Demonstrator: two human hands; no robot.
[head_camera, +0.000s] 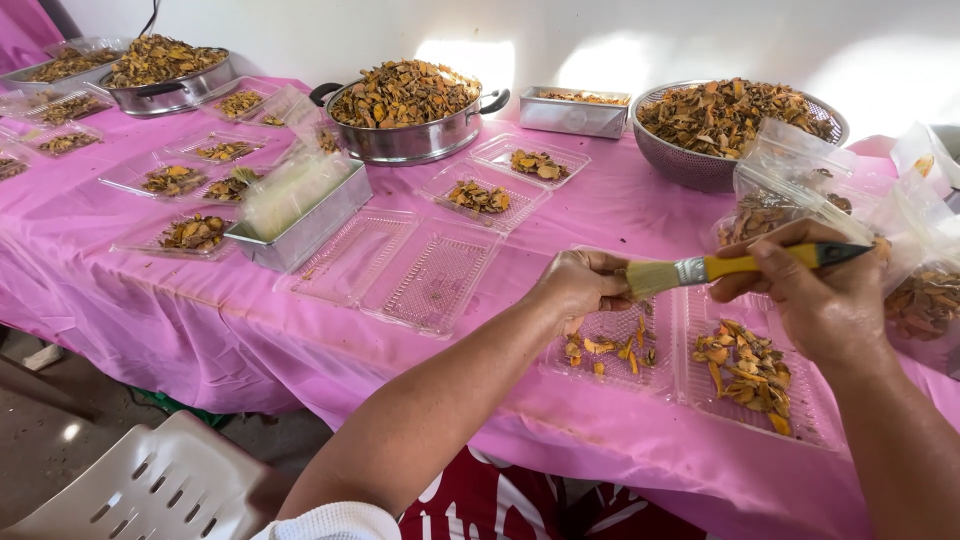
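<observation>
Item: yellow-handled flat bristle paintbrush (720, 268), right hand (822, 300) grip grasping its handle, bristles turned toward left hand (582, 282). Left grip clenched, apparently on a small piece, contents hidden. Both held above open clear plastic clamshell tray (660, 375), which holds dried orange-brown slices (745, 365), on pink-clothed counter (250, 330).

right hand (825, 300) gripping paintbrush (730, 267), left hand (580, 282) fisted

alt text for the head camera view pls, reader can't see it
A person's right hand holds a yellow-handled paintbrush, its bristles against the closed left hand, above a clear plastic tray of dried orange-brown slices. Metal pots heaped with slices stand on the pink-covered table.
</observation>
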